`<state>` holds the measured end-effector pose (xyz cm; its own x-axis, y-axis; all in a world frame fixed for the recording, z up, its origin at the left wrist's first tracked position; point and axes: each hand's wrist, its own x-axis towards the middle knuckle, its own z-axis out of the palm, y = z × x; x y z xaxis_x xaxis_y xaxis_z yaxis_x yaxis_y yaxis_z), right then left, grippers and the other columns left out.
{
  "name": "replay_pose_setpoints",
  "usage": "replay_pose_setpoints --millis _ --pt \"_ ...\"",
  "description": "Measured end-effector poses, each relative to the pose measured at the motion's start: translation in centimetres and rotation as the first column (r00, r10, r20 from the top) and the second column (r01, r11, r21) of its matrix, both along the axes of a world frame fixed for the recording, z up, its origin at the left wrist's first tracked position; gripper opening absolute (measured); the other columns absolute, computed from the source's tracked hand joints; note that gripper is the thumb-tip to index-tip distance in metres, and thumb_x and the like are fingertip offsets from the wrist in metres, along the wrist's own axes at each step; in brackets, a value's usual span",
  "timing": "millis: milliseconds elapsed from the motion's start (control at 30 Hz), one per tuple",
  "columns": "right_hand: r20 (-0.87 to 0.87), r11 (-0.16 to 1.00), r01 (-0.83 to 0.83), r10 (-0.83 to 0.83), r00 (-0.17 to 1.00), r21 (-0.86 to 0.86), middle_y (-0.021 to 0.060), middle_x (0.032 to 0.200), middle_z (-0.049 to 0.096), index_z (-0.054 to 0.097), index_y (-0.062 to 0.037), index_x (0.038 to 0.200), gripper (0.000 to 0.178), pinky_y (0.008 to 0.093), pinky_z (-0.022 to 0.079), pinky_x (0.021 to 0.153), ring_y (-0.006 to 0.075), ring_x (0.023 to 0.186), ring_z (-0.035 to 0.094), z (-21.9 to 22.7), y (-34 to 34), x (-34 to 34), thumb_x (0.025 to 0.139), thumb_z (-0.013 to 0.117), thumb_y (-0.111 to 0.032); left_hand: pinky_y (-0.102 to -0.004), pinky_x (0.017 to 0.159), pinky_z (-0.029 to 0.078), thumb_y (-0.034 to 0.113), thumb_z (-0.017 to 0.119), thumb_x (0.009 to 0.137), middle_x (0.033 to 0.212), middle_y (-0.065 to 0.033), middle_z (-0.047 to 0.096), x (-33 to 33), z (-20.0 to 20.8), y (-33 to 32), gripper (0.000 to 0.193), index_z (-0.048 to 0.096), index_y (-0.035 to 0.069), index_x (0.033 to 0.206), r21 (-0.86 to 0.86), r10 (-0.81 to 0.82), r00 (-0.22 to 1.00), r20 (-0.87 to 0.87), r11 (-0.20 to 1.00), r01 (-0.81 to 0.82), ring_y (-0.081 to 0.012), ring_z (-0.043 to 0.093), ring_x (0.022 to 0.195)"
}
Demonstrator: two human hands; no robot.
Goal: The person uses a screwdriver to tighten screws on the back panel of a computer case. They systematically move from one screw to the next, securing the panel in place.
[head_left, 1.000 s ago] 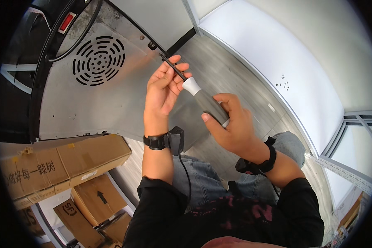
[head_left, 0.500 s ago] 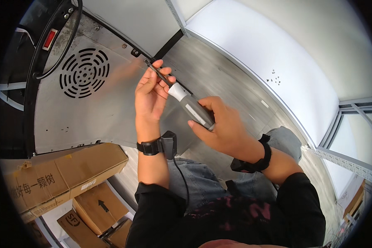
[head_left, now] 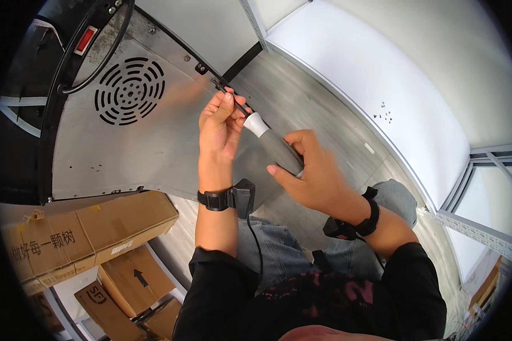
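Note:
A screwdriver [head_left: 279, 149] with a thick grey handle and a white collar slants up and left between my hands. My left hand [head_left: 217, 128] pinches its dark shaft close to the tip. Around the rear of the handle curls my right hand [head_left: 318, 176], thumb on the near side. The tip meets the right edge of a grey metal panel [head_left: 148, 162], by a small dark fitting; whether it sits in a screw head is too small to tell. Above and left of there, a black bracket [head_left: 201, 69] and a screw [head_left: 187, 58] show on the panel.
The panel has a round slotted vent [head_left: 129, 91]. A black cable [head_left: 116, 48] loops beside a red switch [head_left: 86, 40]. Cardboard boxes [head_left: 136, 278] lie at lower left. On the white shelf [head_left: 347, 62] at right lie several small screws [head_left: 384, 113].
The screwdriver handle has turned, taking its white label out of sight. My right-hand fingers have shifted slightly on it. The whole scene sits a little further right in the picture.

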<state>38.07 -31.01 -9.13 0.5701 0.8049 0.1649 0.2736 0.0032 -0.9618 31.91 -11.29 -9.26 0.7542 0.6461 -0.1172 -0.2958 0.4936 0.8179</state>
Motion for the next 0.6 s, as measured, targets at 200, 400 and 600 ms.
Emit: replay_pose_setpoints --millis 200,400,600 --pt "-0.62 0.973 -0.23 0.159 0.769 -0.036 0.0058 0.074 0.057 0.049 0.0016 0.104 0.039 0.024 0.045 0.048 0.0109 0.06 0.056 1.5 -0.2 1.1 0.089 0.056 -0.034 -0.0269 0.064 0.052 0.013 0.051 0.093 0.085 -0.008 0.064 -0.7 0.7 0.4 0.016 0.056 0.003 0.105 -0.038 -0.085 0.994 0.073 0.995 0.088 -0.0162 0.061 0.068" --pt "-0.573 0.941 -0.322 0.206 0.793 -0.108 0.005 0.074 0.056 0.053 0.0009 0.1 0.04 0.0267 0.044 0.051 0.0126 0.062 0.056 1.7 -0.5 1.6 0.091 0.052 -0.038 -0.0264 0.059 0.052 0.012 0.05 0.093 0.084 -0.0092 0.065 -0.4 0.4 -0.1 0.014 0.055 0.004 0.103 0.016 -0.014 0.998 0.054 1.0 0.014 -0.017 0.064 0.069" --pt "-0.3 0.984 -0.138 0.099 0.949 -0.109 0.0046 0.068 0.053 0.049 -0.0003 0.106 0.04 0.0313 0.042 0.057 0.0149 0.062 0.054 1.1 -0.5 0.2 0.09 0.055 -0.036 -0.0253 0.062 0.052 0.014 0.053 0.092 0.081 -0.0077 0.064 -0.2 -0.1 0.0 0.009 0.056 0.006 0.095 0.028 0.003 1.0 0.027 1.0 -0.003 -0.0148 0.062 0.065"
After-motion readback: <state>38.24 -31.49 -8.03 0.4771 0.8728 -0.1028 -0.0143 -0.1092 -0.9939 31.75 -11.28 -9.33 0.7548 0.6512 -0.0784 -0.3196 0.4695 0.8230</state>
